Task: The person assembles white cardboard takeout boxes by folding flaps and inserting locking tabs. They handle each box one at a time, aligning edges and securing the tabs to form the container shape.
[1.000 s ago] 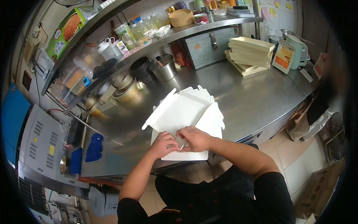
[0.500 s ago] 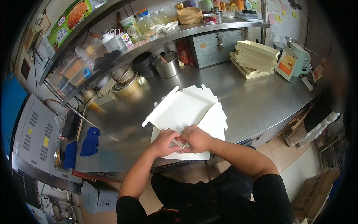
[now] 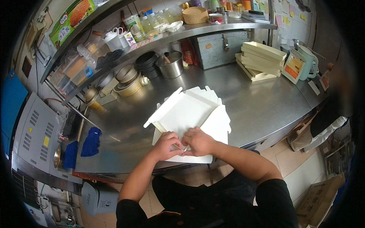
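Observation:
A white cardboard box lies partly folded on the steel table, with its left side wall standing up and its near corner toward me. Under it are more flat white cardboard sheets, whose notched edges stick out. At the near corner, my left hand pinches the folded wall with thumb and fingers. Right beside it, my right hand grips the adjoining wall, fingers bent over the edge. The two hands nearly touch, and the fingertips partly hide the corner fold.
The steel table holds cream box trays stacked at the back right, a grey metal chest, a steel pot and round pans. A blue cloth lies left. A shelf overhangs the back. Another person stands right.
The fingers of both hands shift slightly at the box's near corner. The left part of the near wall now stands a little more upright. The view has tilted slightly.

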The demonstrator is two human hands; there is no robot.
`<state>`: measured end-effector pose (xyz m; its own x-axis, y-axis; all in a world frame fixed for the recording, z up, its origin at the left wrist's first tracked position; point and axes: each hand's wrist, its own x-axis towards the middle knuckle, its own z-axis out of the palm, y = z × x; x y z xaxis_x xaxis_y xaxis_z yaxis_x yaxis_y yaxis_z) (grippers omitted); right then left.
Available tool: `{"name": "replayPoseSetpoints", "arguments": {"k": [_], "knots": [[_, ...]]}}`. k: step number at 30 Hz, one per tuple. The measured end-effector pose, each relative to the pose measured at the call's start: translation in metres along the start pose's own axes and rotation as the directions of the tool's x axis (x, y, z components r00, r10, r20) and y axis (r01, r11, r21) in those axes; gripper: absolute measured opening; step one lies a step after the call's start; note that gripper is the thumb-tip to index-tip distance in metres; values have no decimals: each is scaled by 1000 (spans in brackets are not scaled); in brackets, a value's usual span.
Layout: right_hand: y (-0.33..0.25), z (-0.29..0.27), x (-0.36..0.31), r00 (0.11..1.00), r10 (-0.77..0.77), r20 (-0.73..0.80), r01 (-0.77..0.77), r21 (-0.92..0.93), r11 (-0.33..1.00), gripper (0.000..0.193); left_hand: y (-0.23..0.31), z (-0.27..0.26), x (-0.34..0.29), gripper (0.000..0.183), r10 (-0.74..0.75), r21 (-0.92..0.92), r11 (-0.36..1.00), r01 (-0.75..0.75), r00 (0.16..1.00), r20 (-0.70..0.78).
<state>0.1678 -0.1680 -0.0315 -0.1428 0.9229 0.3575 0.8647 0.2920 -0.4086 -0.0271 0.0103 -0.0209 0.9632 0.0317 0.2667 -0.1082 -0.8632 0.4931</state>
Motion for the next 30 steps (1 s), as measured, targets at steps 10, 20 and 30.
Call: {"name": "replayPoseSetpoints", "arguments": {"k": [10,20,30], "knots": [[4,-3,-6,998,-56,-42,60,121,991,25,7,5,-2,40,71,85,994,-73,997,21],[70,-62,-40,939,342,-34,-343,-158,926,17,22,-11,-8,14,-203,361,913,191,979,-5],[9,-44,-76,988,113,-109,-128,-144,981,12,56,5,29,17,-296,374,886,275,955,0]]}}
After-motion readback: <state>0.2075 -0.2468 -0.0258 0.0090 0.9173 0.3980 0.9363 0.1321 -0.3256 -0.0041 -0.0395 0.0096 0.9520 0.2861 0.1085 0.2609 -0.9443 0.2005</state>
